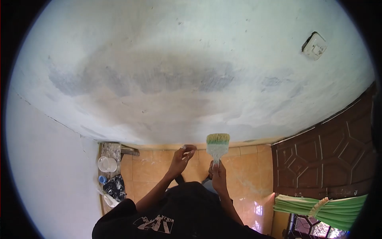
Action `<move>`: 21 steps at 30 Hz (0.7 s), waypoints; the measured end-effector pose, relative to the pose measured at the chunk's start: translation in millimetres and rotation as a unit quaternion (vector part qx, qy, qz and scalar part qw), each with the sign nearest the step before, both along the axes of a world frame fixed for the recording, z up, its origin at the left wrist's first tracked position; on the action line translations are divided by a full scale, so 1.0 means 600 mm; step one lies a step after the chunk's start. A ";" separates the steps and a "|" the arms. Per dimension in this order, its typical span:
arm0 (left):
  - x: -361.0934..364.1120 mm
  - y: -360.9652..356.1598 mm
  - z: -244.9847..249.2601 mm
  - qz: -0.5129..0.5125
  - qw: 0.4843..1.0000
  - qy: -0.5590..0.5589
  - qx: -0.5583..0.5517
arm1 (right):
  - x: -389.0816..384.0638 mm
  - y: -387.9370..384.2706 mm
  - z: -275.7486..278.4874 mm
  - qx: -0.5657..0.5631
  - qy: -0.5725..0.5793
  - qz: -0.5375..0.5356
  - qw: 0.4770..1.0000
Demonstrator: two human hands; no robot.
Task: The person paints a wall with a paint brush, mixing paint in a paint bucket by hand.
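Observation:
My right hand (219, 177) grips the handle of a wide paint brush (217, 145), held upright with its bristles up. The bristles are yellowish at the tip and greenish lower down, and whitish paint covers the body of the brush. To the left of it, my left hand (183, 158) is raised with loosely bent fingers and nothing visible in it; a pale spot shows on one finger. In front of both hands stands a pale wall (171, 103) with grey, patchy areas across its middle.
A wooden bench (112, 149) at the left carries a white bucket (107, 164), a blue cup (102, 179) and a paint-smeared black bag (114, 188). A light switch (315, 46) sits on the wall. At the right are a brown panelled door (318, 155) and a green curtain (306, 206).

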State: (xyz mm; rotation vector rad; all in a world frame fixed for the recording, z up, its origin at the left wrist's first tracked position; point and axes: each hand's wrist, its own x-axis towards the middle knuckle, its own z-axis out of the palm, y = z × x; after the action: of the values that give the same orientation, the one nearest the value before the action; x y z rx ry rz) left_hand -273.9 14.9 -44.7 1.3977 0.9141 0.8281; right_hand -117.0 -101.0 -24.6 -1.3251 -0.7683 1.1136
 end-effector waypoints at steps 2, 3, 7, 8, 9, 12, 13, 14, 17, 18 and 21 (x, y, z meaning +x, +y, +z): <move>-0.010 -0.001 0.001 -0.017 1.000 0.018 0.018 | -0.022 -0.014 0.001 -0.001 -0.004 -0.015 1.000; -0.016 -0.006 0.001 -0.019 1.000 0.009 0.005 | -0.031 -0.015 0.003 0.004 -0.008 -0.022 1.000; -0.032 -0.022 0.005 -0.021 0.999 -0.029 -0.021 | -0.053 -0.021 0.017 0.008 0.007 -0.025 1.000; -0.036 -0.026 0.004 -0.018 0.999 -0.035 -0.020 | -0.058 -0.022 0.019 0.012 0.009 -0.022 1.000; -0.040 -0.031 0.004 -0.013 0.999 -0.041 -0.018 | -0.064 -0.023 0.021 0.015 0.009 -0.018 1.000; -0.054 -0.052 0.008 -0.003 0.999 -0.032 -0.008 | -0.069 -0.038 0.020 0.008 -0.007 0.014 1.000; -0.057 -0.060 0.008 -0.001 0.999 -0.032 -0.008 | -0.068 -0.045 0.019 0.003 -0.016 0.027 1.000; -0.061 -0.069 0.005 0.002 0.999 -0.033 -0.008 | -0.072 -0.050 0.021 0.003 -0.013 0.031 0.999; -0.072 -0.099 0.007 0.013 0.999 -0.038 -0.018 | -0.088 -0.072 0.026 -0.002 -0.007 0.045 0.999; -0.077 -0.109 0.009 0.017 0.999 -0.039 -0.023 | -0.094 -0.080 0.027 0.005 -0.014 0.047 0.999; -0.087 -0.142 0.018 0.031 0.998 -0.039 -0.033 | -0.107 -0.108 0.027 0.023 -0.029 0.049 0.998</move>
State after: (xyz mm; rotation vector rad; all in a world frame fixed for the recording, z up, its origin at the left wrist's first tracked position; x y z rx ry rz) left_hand -326.2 -70.6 -33.8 1.2762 0.9205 0.8858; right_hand -181.3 -166.0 -8.5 -1.2966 -0.9044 1.1321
